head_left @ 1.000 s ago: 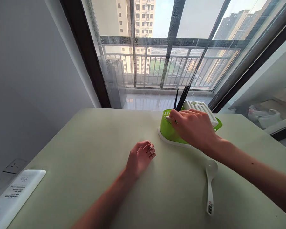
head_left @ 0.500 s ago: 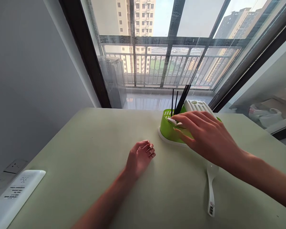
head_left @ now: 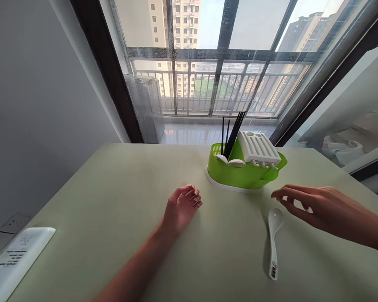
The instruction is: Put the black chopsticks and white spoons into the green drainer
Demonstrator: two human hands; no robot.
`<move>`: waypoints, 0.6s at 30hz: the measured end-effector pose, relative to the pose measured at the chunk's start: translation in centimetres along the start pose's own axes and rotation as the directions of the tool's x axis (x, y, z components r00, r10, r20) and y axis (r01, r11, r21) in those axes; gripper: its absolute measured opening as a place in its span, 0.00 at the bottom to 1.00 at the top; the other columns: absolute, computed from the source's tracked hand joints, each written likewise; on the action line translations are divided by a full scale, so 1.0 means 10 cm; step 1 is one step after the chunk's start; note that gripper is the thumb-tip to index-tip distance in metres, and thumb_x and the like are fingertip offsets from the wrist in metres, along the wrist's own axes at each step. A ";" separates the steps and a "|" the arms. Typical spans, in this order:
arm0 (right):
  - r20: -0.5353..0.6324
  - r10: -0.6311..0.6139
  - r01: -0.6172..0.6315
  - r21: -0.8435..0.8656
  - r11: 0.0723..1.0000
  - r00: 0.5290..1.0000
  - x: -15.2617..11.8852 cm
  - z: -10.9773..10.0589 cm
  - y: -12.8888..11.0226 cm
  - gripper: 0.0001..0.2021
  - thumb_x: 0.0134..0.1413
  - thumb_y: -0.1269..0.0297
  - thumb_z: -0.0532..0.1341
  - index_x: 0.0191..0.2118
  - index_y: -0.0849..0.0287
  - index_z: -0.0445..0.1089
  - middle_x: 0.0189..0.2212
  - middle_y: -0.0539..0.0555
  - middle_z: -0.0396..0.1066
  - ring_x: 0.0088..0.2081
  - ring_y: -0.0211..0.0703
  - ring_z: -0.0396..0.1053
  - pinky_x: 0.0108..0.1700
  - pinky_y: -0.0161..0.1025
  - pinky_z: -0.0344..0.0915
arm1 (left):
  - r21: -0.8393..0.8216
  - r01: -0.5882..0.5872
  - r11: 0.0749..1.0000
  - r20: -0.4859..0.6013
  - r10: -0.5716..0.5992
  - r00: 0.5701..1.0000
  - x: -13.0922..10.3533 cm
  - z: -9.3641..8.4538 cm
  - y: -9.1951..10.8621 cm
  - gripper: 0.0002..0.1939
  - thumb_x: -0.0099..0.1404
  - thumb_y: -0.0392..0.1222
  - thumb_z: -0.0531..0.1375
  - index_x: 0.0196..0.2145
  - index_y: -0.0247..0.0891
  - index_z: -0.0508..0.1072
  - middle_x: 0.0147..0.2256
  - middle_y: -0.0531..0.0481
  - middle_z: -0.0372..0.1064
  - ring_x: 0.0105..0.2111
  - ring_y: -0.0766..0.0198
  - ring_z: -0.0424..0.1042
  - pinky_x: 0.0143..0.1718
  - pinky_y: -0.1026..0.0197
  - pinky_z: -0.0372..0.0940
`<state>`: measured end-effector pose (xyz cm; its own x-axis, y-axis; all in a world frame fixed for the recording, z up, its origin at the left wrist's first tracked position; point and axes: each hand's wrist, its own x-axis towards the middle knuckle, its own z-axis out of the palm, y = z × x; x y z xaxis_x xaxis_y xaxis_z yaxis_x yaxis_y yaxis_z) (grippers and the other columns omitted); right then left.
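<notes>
My right hand [head_left: 323,209] hovers at the right, just beyond the bowl of a white soup spoon [head_left: 272,239]. Its fingers are bent and apart, with nothing between them. The spoon lies on the table, handle toward me. My left hand [head_left: 181,209] rests palm inward near the middle of the table, empty, its fingers loosely curled and the thumb apart from them. Behind both hands stands a green cutlery holder [head_left: 233,178] on a white base. Black chopsticks [head_left: 234,136] rise from its left part, and two white spoon bowls [head_left: 237,163] show at its front rim.
A white slotted rack [head_left: 260,149] with hooks covers the holder's right part. At the left table edge lies a white device [head_left: 20,256] with a digital display. Beyond the pale green table [head_left: 138,180] are a window and a balcony railing [head_left: 201,84].
My right hand has drawn back from the cutlery holder, toward the right and nearer to me, uncovering the spoon bowls at its rim. My left hand keeps its place. The view has shifted slightly.
</notes>
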<state>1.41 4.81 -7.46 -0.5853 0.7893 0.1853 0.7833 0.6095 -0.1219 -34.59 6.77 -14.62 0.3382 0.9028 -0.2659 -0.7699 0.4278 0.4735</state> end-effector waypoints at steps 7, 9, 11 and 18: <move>0.323 0.317 -0.381 0.159 0.911 0.892 -0.17 0.41 0.28 0.15 0.68 0.49 0.54 0.45 0.47 0.76 0.36 0.53 0.80 0.33 0.47 0.78 0.34 0.41 0.71 | -0.006 -0.008 1.000 -0.003 0.008 1.000 0.00 0.00 0.01 0.07 0.59 0.40 0.66 0.31 0.35 0.73 0.29 0.51 0.65 0.28 0.66 0.64 0.34 0.62 0.62; 0.419 0.327 -0.440 0.209 0.873 0.847 -0.16 0.53 0.29 0.19 0.67 0.44 0.52 0.43 0.50 0.75 0.32 0.53 0.79 0.32 0.47 0.77 0.34 0.41 0.70 | -0.011 -0.009 1.000 -0.002 0.009 1.000 0.00 0.00 0.01 0.07 0.59 0.40 0.66 0.31 0.35 0.73 0.29 0.51 0.65 0.28 0.66 0.64 0.33 0.62 0.62; 0.460 0.309 -0.463 0.272 0.843 0.833 -0.14 0.61 0.25 0.22 0.68 0.43 0.50 0.40 0.53 0.73 0.29 0.53 0.78 0.30 0.46 0.76 0.35 0.41 0.69 | -0.009 -0.011 1.000 -0.004 0.011 1.000 0.01 -0.01 0.01 0.07 0.59 0.40 0.66 0.31 0.35 0.73 0.29 0.51 0.65 0.28 0.66 0.64 0.33 0.62 0.62; 0.448 0.205 -0.407 0.420 0.811 0.870 0.04 0.43 -0.19 0.24 0.70 0.42 0.49 0.39 0.54 0.72 0.26 0.52 0.74 0.30 0.44 0.73 0.36 0.40 0.67 | -0.012 -0.014 1.000 -0.001 0.014 1.000 0.01 -0.04 0.01 0.06 0.61 0.40 0.65 0.31 0.35 0.73 0.29 0.51 0.65 0.28 0.66 0.64 0.33 0.61 0.62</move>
<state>-1.21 4.30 -11.32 -0.4424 0.8449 -0.3007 0.7861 0.2039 -0.5835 -34.81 6.90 -14.99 0.3270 0.9085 -0.2602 -0.7806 0.4149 0.4674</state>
